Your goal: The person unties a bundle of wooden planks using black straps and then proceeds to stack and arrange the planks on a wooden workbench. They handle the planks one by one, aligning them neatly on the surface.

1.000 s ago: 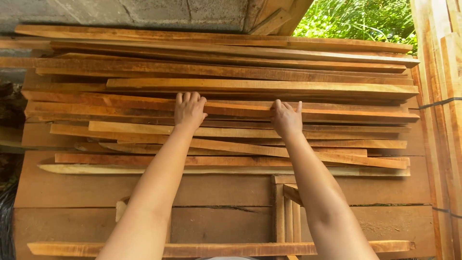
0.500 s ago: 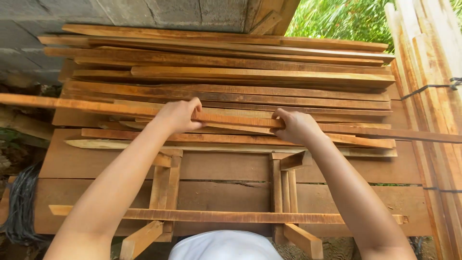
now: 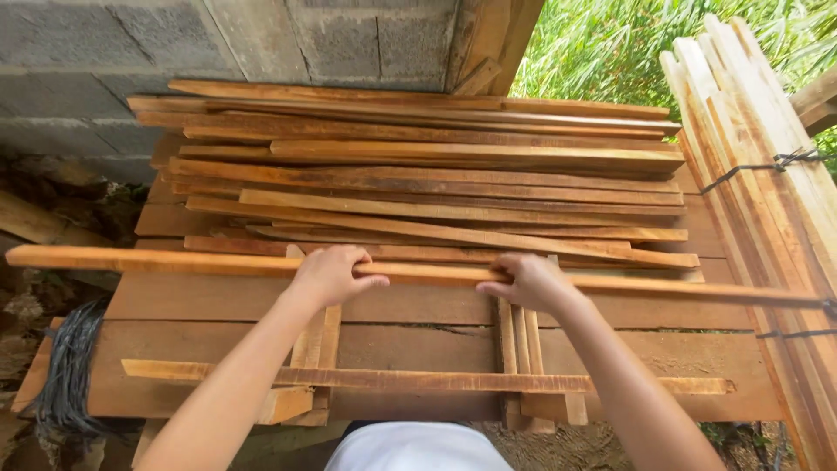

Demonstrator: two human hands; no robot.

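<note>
A long thin wooden slat [image 3: 157, 261] runs across the whole view, held level above the wide planks in front of the stack. My left hand [image 3: 330, 276] grips it left of the middle, and my right hand [image 3: 530, 283] grips it a little to the right. Behind it lies a pile of several reddish wooden slats [image 3: 436, 174] stacked against a grey block wall [image 3: 261, 44]. The slat's right end reaches the bundle at the right edge.
A wired bundle of pale slats [image 3: 758, 131] leans at the right. Wide base planks [image 3: 418, 349] carry short upright pieces and one loose slat [image 3: 418, 380]. Black cable [image 3: 65, 375] hangs at the lower left. Green plants [image 3: 610, 52] show behind.
Both hands went from resting flat on the pile to closing on one slat. They drew it off the stack toward me, and the view pulled back.
</note>
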